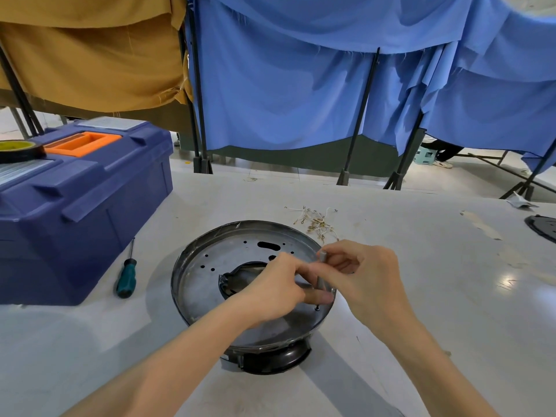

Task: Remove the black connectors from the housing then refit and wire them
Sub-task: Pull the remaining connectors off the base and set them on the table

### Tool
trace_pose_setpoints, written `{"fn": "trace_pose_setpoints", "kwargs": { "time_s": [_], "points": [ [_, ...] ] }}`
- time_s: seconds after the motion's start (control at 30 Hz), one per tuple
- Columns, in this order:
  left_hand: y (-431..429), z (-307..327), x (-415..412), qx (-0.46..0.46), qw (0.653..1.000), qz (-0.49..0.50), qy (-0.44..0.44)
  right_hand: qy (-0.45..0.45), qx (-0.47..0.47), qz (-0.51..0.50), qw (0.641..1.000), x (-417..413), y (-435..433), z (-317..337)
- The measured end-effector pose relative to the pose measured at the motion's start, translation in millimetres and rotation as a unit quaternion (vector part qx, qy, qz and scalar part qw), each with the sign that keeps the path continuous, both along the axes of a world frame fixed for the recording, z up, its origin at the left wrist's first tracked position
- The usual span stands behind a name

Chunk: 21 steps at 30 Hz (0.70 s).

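A round metal housing on a black base lies on the table in front of me, its plate full of small holes and a dark central opening. My right hand grips a thin grey tool held upright, its tip down near a small screw at the housing's right rim. My left hand reaches across the plate, its fingers curled at the tool's shaft and one finger lying along the rim. What the left fingers pinch is hidden. No black connector is clearly visible.
A blue toolbox with an orange handle and a tape roll stands at the left. A green-handled screwdriver lies beside it. A heap of small wires with ring terminals lies behind the housing. A black part sits at the right edge.
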<state>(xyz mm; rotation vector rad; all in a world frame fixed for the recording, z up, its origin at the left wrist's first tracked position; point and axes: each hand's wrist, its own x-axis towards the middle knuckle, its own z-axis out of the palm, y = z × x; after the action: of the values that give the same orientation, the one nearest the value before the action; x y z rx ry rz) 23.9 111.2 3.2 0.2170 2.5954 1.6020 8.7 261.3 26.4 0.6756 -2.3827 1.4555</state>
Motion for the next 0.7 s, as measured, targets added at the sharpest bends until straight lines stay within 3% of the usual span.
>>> {"fn": "trace_pose_setpoints", "kwargs": {
  "time_s": [0.13,0.37,0.6,0.7],
  "points": [
    [1.8,-1.4,-4.1,-0.020,1.000,0.006,-0.010,-0.022,-0.002,-0.066,0.998,1.6,-6.6,-4.7],
    [-1.4,-3.1,-3.8,-0.002,1.000,0.000,-0.029,-0.015,0.043,0.062,0.997,0.5,1.0,10.4],
    [2.1,-0.2,0.3,-0.005,0.999,0.027,-0.020,-0.012,-0.013,-0.109,0.994,-1.3,-6.9,-8.9],
    [2.1,0.7,-1.7,-0.018,1.000,0.010,-0.012,-0.013,0.001,-0.079,0.997,0.5,-5.1,-7.9]
  ]
}}
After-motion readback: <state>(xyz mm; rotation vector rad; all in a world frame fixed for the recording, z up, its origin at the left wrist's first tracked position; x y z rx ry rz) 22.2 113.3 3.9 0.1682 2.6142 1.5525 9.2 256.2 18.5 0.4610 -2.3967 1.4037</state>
